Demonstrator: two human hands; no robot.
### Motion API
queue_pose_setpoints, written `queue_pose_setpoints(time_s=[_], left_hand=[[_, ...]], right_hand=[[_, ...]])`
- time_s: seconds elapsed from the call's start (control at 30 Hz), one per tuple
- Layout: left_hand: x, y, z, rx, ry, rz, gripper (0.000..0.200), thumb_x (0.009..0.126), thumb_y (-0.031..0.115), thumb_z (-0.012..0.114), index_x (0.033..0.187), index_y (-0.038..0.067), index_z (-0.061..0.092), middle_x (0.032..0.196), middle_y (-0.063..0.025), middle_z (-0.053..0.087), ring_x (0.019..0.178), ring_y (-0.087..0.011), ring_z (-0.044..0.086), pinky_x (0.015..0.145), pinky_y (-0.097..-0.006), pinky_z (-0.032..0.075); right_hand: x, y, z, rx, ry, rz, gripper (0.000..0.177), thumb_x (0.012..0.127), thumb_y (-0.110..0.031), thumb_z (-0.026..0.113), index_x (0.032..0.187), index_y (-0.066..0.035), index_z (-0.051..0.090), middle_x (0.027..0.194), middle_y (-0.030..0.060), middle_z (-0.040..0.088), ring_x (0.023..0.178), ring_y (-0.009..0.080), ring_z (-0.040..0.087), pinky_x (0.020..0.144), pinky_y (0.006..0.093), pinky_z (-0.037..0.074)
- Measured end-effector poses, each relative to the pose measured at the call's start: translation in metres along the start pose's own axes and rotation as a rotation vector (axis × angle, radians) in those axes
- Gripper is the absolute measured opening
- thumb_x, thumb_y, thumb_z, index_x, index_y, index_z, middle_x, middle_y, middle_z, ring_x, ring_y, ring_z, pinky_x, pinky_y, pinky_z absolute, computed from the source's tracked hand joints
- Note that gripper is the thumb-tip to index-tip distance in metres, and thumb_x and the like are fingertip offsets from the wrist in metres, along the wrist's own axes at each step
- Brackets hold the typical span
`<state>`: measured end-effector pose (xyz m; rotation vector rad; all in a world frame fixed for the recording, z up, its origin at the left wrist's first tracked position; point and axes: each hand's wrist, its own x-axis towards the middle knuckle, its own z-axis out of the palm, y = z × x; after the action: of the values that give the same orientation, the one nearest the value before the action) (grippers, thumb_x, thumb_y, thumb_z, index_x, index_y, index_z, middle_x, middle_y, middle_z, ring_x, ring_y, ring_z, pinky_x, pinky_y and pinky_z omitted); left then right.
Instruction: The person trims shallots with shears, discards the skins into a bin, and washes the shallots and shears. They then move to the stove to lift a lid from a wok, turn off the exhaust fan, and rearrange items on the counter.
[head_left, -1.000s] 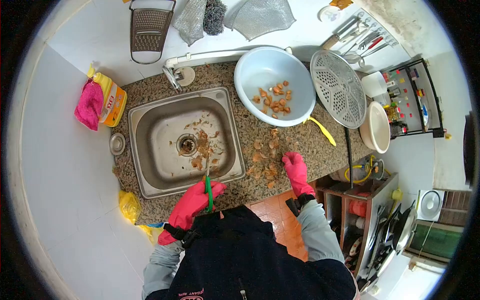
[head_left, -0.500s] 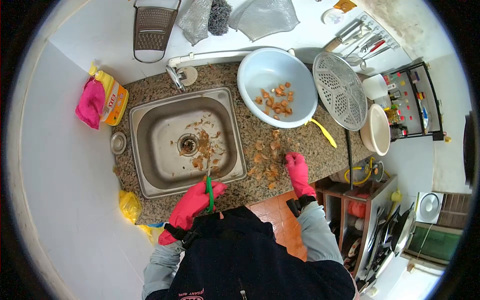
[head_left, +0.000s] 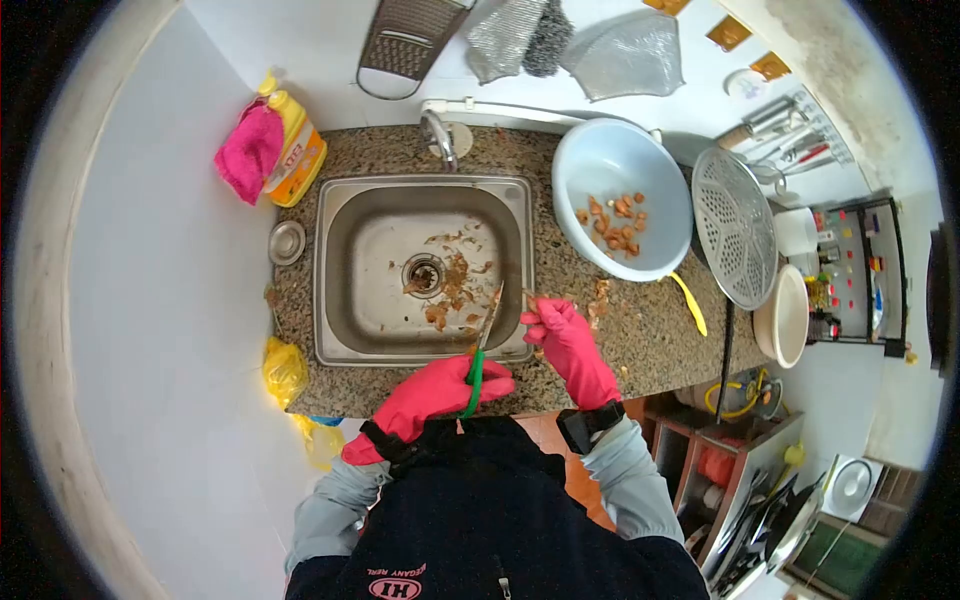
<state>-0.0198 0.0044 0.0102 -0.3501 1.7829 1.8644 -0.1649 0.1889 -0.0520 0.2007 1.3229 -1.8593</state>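
Moved: right hand (head_left: 563,338), from table (head_left: 645,335) peels (head_left: 600,293) to sink (head_left: 338,300) rim, pinching a small piece (head_left: 530,301); I log left hand (head_left: 437,392) clenched on knife (head_left: 482,348)

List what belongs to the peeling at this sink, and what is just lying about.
In use: left hand with knife; right hand with small brown piece; blue bowl holding similar pieces; peels in the sink.
Lying about: detergent bottle, pink cloth, grater, perforated tray, yellow utensil, sink plug.
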Motion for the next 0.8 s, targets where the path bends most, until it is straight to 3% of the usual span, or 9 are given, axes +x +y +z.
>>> queue_pose_setpoints(time_s=[0.37,0.43,0.57,0.63,0.8], left_hand=[[-0.004,-0.005,-0.009,0.059,0.048,0.055,0.053,0.083,0.047,0.066,0.112,0.002,0.064,0.107,-0.0136,0.067,0.097,-0.0222,0.063,0.086,-0.0353,0.049],[-0.007,0.001,-0.010,0.120,0.074,0.141,0.058,0.082,0.046,0.068,0.116,0.001,0.062,0.108,-0.0149,0.066,0.087,-0.0217,0.065,0.078,-0.0348,0.052],[-0.010,0.007,-0.012,0.025,0.020,0.076,0.063,0.080,0.047,0.070,0.121,-0.001,0.058,0.107,-0.0159,0.065,0.074,-0.0201,0.066,0.067,-0.0327,0.054],[-0.009,0.004,-0.013,0.030,0.010,0.154,0.065,0.079,0.046,0.071,0.124,0.001,0.056,0.104,-0.0160,0.065,0.066,-0.0180,0.064,0.058,-0.0298,0.053],[-0.014,0.012,-0.015,0.085,-0.016,0.171,0.066,0.079,0.045,0.071,0.127,0.002,0.054,0.107,-0.0165,0.064,0.068,-0.0185,0.064,0.060,-0.0314,0.053]], right_hand=[[0.007,0.011,0.051,-0.083,-0.066,0.047,0.030,0.093,-0.028,0.060,0.108,-0.002,0.055,0.091,0.0095,0.067,0.070,0.0142,0.063,0.067,0.0310,0.052],[0.008,0.012,0.052,-0.039,-0.087,0.055,0.030,0.093,-0.029,0.060,0.108,-0.003,0.055,0.091,0.0086,0.067,0.068,0.0136,0.062,0.067,0.0314,0.052],[0.014,0.014,0.052,-0.054,-0.067,0.031,0.031,0.094,-0.030,0.059,0.109,-0.003,0.054,0.091,0.0078,0.067,0.066,0.0129,0.060,0.067,0.0317,0.052],[0.017,0.012,0.052,-0.023,-0.014,0.000,0.031,0.095,-0.030,0.058,0.110,-0.003,0.054,0.090,0.0080,0.067,0.064,0.0120,0.058,0.067,0.0309,0.052],[0.019,0.004,0.054,-0.014,0.012,-0.030,0.030,0.095,-0.029,0.057,0.111,-0.003,0.055,0.089,0.0084,0.066,0.065,0.0116,0.058,0.066,0.0295,0.052]])
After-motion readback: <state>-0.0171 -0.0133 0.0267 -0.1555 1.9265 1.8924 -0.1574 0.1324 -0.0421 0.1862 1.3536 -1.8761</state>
